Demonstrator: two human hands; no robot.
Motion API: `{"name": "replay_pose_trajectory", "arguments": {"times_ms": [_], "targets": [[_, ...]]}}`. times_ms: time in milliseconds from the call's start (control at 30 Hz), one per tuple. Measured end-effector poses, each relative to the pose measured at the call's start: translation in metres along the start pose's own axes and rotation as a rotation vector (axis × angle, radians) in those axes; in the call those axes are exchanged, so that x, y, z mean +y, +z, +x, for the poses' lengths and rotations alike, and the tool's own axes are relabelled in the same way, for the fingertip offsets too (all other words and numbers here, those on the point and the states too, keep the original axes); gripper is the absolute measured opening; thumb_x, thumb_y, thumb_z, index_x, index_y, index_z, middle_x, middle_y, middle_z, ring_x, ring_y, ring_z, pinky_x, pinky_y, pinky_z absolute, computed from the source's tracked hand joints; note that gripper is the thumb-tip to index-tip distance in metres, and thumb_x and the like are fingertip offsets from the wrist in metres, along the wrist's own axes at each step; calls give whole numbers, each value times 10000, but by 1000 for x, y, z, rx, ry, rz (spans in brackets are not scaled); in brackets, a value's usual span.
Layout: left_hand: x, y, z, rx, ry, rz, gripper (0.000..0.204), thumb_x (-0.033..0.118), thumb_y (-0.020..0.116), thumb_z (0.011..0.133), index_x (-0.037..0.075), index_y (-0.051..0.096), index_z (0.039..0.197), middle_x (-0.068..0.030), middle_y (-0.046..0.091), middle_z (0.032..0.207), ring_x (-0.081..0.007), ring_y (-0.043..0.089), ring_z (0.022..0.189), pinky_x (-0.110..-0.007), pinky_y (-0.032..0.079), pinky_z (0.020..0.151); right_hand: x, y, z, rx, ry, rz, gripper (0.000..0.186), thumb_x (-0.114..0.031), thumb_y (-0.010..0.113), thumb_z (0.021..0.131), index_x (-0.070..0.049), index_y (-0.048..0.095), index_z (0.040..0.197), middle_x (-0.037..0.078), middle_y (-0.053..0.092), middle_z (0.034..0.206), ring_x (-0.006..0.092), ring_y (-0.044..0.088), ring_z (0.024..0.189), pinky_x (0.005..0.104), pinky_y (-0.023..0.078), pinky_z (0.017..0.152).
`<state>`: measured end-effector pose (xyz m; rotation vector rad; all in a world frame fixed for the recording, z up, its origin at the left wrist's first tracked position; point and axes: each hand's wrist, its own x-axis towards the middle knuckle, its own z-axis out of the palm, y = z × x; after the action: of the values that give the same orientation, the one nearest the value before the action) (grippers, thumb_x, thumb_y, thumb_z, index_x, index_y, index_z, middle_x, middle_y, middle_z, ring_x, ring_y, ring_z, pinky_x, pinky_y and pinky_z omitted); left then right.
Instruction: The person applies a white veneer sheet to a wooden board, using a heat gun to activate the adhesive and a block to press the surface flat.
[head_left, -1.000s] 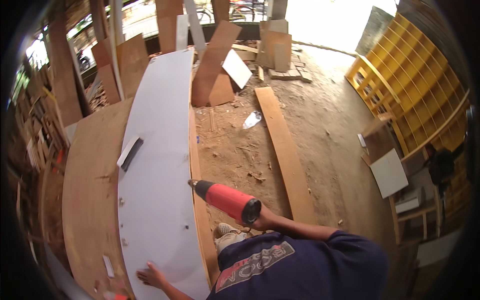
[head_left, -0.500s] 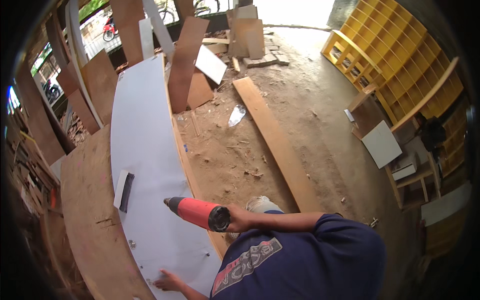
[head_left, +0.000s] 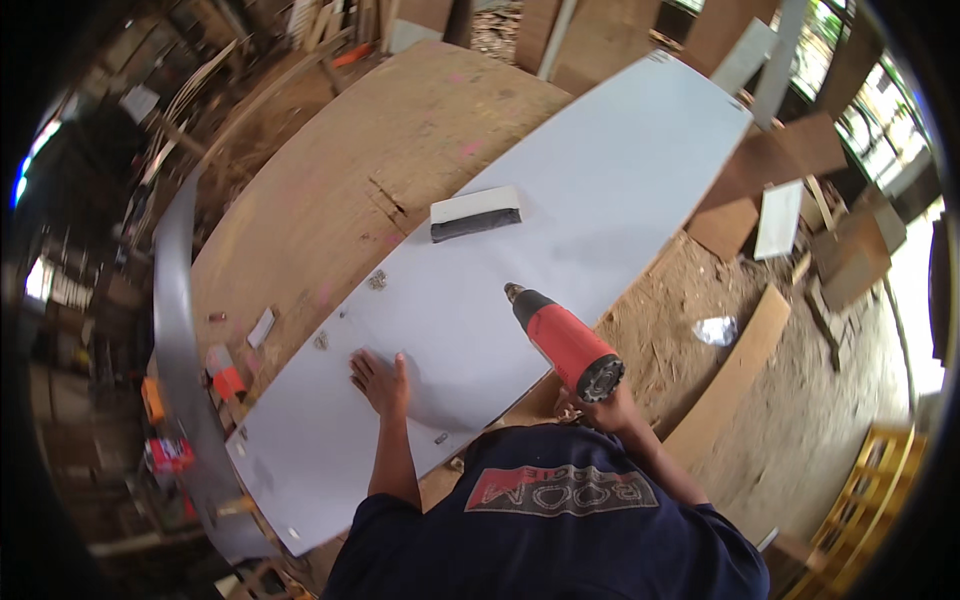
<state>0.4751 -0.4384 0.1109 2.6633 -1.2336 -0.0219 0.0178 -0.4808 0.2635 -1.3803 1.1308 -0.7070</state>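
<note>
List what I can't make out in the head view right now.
All in the head view:
Red power tool: handle, hidden by its body and the right hand.
Left hand: palm, hidden by its own back.
White panel: underside, hidden by its top face.
Small metal-looking pieces: too small to identify.
Yellow shelving: cut off by the dark rim.

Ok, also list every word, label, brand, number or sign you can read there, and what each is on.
Navy shirt: large lettering in a red-and-grey block; I won't copy its wording.
Red packet at far left: any print is too small and blurred to read.
Red-and-black power tool in the right hand: no lettering I can make out.
White board: no readable text.
</note>
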Motion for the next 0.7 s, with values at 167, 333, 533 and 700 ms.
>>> {"name": "replay_pose_trajectory", "arguments": {"times_ms": [167, 333, 533, 700], "targets": [[21, -17, -9, 9, -65, -16, 977, 672, 515, 1051, -20, 275, 1697, -270, 247, 1770, -405, 184, 1665, -565, 130, 1353, -19, -61, 32, -4, -43, 33, 499, -151, 875, 889, 20, 663, 1307, 114, 757, 1170, 199, 725, 1079, 371, 581, 934], [30, -19, -9, 25, -87, -9, 924, 617, 559, 1048, 5, 310, 1694, -231, 281, 1770, -374, 194, 1668, -541, 133, 1359, -25, -116, 54, -52, -53, 32, 506, -128, 867, 898, 6, 629, 1324, 67, 718, 1134, 166, 684, 999, 349, 574, 885], [35, -22, -7, 49, -131, -50, 860, 552, 591, 1039, 36, 354, 1685, -190, 313, 1769, -339, 222, 1664, -508, 148, 1364, -21, -139, 60, -42, 25, 99, 549, -142, 865, 904, 1, 605, 1366, 59, 715, 1105, 122, 670, 938, 322, 570, 786], [33, -18, -5, 85, -118, -80, 837, 539, 612, 1030, 52, 389, 1673, -170, 338, 1762, -337, 233, 1660, -510, 152, 1362, -22, -144, 61, -115, 30, 10, 580, -150, 857, 912, -4, 586, 1403, 45, 709, 1024, 127, 674, 844, 315, 554, 711]]}}
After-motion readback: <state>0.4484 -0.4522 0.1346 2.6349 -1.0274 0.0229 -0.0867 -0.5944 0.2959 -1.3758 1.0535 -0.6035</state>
